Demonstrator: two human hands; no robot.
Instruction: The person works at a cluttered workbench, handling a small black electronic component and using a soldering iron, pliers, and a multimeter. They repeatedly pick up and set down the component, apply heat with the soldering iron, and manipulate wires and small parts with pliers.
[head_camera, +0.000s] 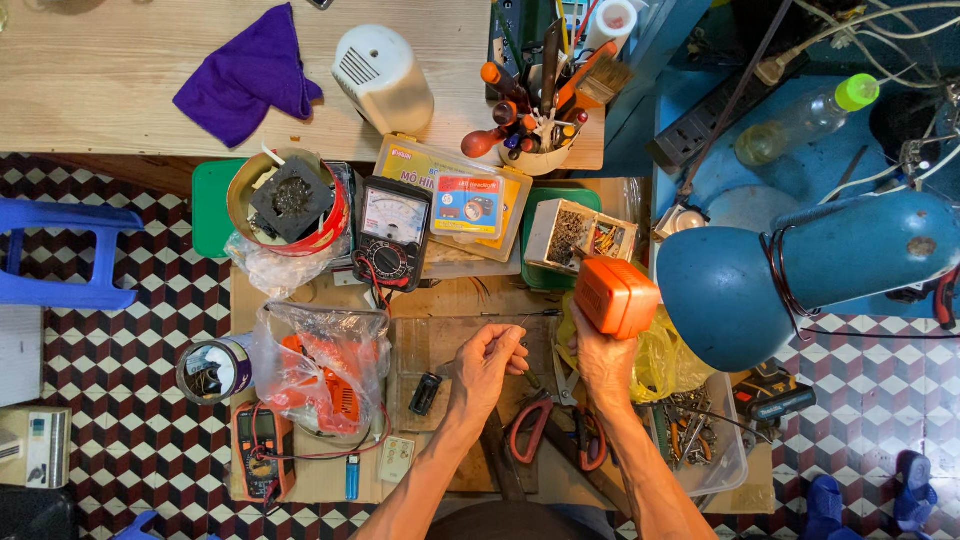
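blue lamp (800, 270) — cut off, left fingers' (505, 345) item unclear

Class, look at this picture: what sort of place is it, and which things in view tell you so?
Probably a small electrical repair workbench. An analogue multimeter lies among the clutter, a cup of screwdrivers stands behind, and the right hand holds up an orange plastic casing.

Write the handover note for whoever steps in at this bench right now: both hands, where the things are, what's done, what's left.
Right hand: holds the orange box-shaped part raised above the bench.
Left hand: fingers pinched on something thin over the wooden work board; too small to tell what.
Nearby: red-handled pliers lie below the hands, a small black part sits on the board, the analog meter behind.
Done: orange part picked up.
Left: cannot tell; nothing is visibly joined yet.
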